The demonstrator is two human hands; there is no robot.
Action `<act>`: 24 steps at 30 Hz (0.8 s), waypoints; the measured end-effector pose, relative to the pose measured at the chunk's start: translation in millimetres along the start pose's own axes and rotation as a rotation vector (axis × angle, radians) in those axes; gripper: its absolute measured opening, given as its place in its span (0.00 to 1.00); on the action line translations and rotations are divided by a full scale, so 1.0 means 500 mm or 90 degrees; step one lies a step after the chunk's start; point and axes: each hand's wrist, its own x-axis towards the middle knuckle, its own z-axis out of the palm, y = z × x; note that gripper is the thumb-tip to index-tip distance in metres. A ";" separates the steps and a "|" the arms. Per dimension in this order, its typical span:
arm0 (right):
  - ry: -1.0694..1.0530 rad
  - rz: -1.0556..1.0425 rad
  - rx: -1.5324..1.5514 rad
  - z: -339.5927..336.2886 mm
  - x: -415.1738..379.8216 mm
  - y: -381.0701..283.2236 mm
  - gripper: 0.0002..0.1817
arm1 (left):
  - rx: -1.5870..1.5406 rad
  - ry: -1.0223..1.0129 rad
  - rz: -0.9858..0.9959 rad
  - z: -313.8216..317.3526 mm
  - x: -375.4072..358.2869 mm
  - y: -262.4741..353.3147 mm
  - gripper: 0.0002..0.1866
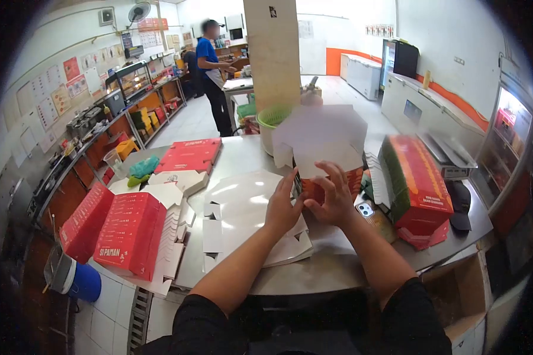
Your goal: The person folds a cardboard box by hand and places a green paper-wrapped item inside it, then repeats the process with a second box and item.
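A partly folded cardboard box (pixel 356 180) with a red-orange printed outside and a raised white lid panel (pixel 323 139) stands before me at the table's middle. My left hand (pixel 284 206) is at its left near corner, fingers pointing up along the side and thumb toward the front. At the front panel, my right hand (pixel 331 195) has bent fingers and thumb around the cardboard; some fingertips are hard to make out. Below and left of the box lies a stack of flat white box blanks (pixel 237 207), partly under my left forearm.
Stacked red cartons (pixel 130 234) stand at left, with more red boxes (pixel 189 155) behind. Rightward are a red carton stack (pixel 417 183), a phone (pixel 364 209) and a black cap (pixel 459 207). A green basket (pixel 271 116) sits by the pillar (pixel 275 53). A person in blue (pixel 207 53) stands beyond.
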 end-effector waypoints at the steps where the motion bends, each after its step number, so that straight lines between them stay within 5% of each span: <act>1: -0.008 -0.008 0.006 0.002 -0.002 0.001 0.30 | 0.059 0.022 0.045 -0.006 0.005 0.007 0.38; 5: -0.028 -0.007 -0.019 0.002 -0.012 0.000 0.28 | 0.062 0.136 0.064 -0.069 0.037 0.069 0.37; 8: -0.022 -0.007 -0.028 -0.005 -0.018 0.004 0.27 | -0.285 0.134 -0.098 -0.161 -0.016 0.182 0.33; 11: -0.008 -0.005 -0.032 -0.013 -0.021 0.012 0.27 | -0.404 -0.128 -0.084 -0.258 -0.197 0.194 0.29; 13: 0.006 -0.025 -0.028 -0.014 -0.018 0.016 0.27 | -0.478 -0.474 -0.171 -0.339 -0.284 0.227 0.20; 14: 0.010 -0.031 -0.022 -0.012 -0.019 0.015 0.27 | -0.520 -0.602 -0.363 -0.366 -0.355 0.206 0.18; 15: 0.011 -0.030 -0.012 -0.009 -0.018 0.010 0.27 | -0.493 -0.707 -0.563 -0.382 -0.405 0.181 0.26; 17: -0.012 -0.046 -0.027 -0.014 -0.015 0.003 0.27 | -0.231 -0.568 -0.741 -0.383 -0.576 0.122 0.24; 20: 0.004 -0.068 -0.031 -0.010 -0.011 -0.004 0.27 | 0.335 -0.343 -0.571 -0.389 -0.835 0.042 0.32; 23: 0.062 -0.076 -0.025 -0.028 0.009 -0.019 0.27 | 0.177 -0.259 -0.834 -0.345 -0.867 0.105 0.50; 24: 0.068 -0.051 -0.027 -0.037 0.010 -0.025 0.28 | 0.147 -0.189 -0.799 -0.333 -0.895 0.087 0.50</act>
